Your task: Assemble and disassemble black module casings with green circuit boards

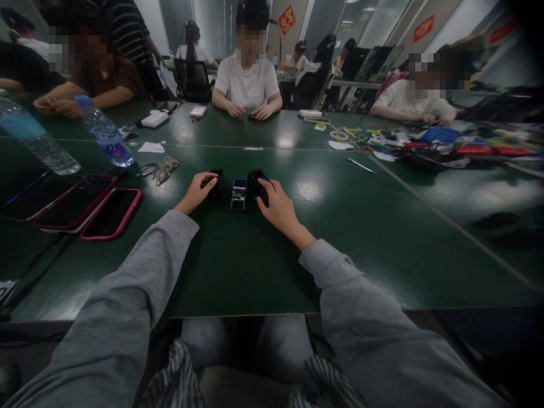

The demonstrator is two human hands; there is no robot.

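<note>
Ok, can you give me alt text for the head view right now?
On a dark green table, the left hand grips a small black part and the right hand another black part, a small circuit module between them. Phones lie left.

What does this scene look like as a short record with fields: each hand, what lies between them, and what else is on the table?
left hand: holds a small black part on the green table
right hand: holds a black casing on the table
between the hands: small circuit module, lying flat, apart from both hands
left of the hands: glasses, two phones in pink cases, two water bottles
across the table: three seated people
far right: tweezers, colourful clutter
</note>
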